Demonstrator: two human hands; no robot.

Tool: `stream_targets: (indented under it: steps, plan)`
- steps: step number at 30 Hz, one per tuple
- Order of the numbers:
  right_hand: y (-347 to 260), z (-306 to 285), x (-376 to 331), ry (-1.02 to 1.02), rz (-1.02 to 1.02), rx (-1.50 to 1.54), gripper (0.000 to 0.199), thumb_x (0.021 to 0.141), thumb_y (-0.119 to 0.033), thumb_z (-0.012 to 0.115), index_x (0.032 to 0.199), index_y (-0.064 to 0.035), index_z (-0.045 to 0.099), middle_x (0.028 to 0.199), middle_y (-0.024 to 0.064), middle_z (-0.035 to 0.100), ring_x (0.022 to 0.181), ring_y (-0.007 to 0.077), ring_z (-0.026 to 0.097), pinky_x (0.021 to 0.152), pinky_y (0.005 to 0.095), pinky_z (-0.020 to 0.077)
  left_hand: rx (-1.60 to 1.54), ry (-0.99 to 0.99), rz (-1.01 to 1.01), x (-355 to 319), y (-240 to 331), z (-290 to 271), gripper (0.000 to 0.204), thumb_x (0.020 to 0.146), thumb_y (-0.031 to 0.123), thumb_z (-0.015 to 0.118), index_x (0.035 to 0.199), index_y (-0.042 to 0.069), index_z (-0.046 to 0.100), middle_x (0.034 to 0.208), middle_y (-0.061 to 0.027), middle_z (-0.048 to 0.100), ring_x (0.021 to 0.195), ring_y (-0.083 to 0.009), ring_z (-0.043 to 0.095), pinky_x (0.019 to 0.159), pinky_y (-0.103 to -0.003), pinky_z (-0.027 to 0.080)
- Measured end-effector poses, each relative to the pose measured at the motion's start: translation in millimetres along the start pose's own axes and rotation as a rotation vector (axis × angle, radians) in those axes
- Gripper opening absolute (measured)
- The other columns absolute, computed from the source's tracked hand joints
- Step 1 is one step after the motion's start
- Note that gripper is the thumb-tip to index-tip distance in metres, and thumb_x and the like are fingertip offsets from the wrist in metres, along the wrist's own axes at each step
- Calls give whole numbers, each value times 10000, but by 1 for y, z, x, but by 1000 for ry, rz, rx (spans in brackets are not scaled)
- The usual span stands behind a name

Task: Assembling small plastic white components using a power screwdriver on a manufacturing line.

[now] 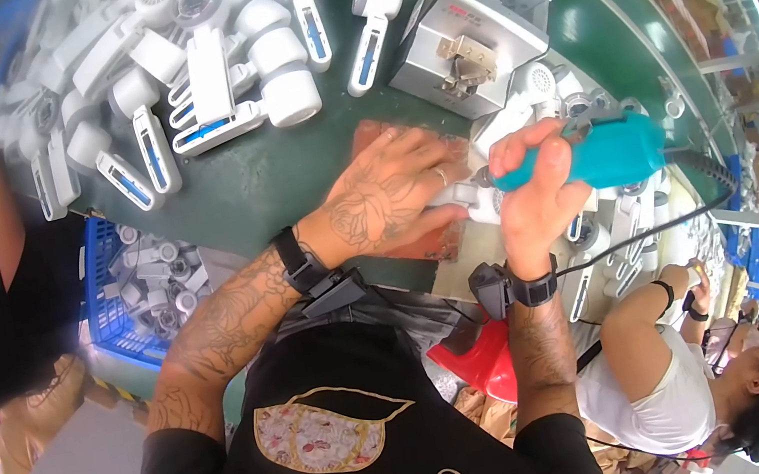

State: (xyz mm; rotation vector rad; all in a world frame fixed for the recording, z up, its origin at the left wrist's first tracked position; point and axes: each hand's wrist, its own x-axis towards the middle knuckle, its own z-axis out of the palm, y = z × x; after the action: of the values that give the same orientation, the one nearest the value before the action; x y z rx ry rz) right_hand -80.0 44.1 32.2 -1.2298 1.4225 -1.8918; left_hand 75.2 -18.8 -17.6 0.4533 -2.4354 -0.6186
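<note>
My right hand (535, 199) is wrapped round a teal electric screwdriver (613, 150), held nearly level with its tip pointing left. That tip meets or hovers just by a small white plastic part (486, 205); contact is hard to make out. My left hand (391, 189) lies over a reddish-brown mat (405, 266), its fingers closed on the near side of the white part and hiding much of it. Beyond both hands stands a grey metal box (465, 29) with a metal fixture on its front. A single white handheld fan-like unit (372, 30) lies left of the box.
Many white units (209, 74) are heaped at the far left of the green table (277, 174). More white units (567, 92) lie right of the box. A blue basket (106, 295) holds loose white parts. The screwdriver's black cable (663, 233) loops right. Co-workers sit on both sides.
</note>
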Motion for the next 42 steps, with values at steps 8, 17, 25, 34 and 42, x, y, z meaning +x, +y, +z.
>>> stream_targets:
  steps: [8, 17, 25, 34, 42]
  plan:
    - [5, 1, 6, -48, 11, 51, 402, 1020, -393, 533, 909, -10, 487, 676, 73, 499, 588, 184, 505, 547, 320, 440, 17, 16, -5, 3, 0, -1, 416, 840, 372, 713, 1174, 132, 653, 1165, -60, 608, 1111, -278, 547, 967, -410, 448]
    - [-18, 40, 63, 98, -69, -77, 379, 1036, -343, 510, 1012, 31, 562, 703, 61, 539, 642, 175, 565, 610, 298, 465, -17, 91, -1, -4, 1, -3, 380, 858, 334, 671, 1160, 104, 666, 1148, -74, 610, 1089, -276, 551, 952, -414, 448]
    - [20, 50, 84, 44, -157, -53, 370, 1034, -323, 519, 931, 31, 553, 708, 69, 545, 627, 180, 557, 596, 307, 454, -93, 75, 10, -4, 3, -3, 329, 868, 243, 632, 1149, 74, 662, 1128, -94, 616, 1052, -283, 555, 949, -417, 445]
    - [-28, 5, 10, 15, -2, 139, 450, 1010, -424, 535, 1041, 25, 533, 676, 69, 506, 588, 176, 510, 568, 322, 455, -88, 11, 0, 1, -1, -10, 331, 873, 225, 656, 1176, 91, 662, 1180, -99, 612, 1116, -297, 545, 981, -419, 425]
    - [-19, -6, -19, 17, 27, 41, 581, 961, -515, 585, 1068, 51, 509, 681, 73, 507, 600, 185, 507, 570, 329, 443, -89, -16, -41, -3, -1, -3, 319, 887, 273, 643, 1150, 93, 662, 1213, -88, 597, 1184, -286, 513, 1027, -442, 402]
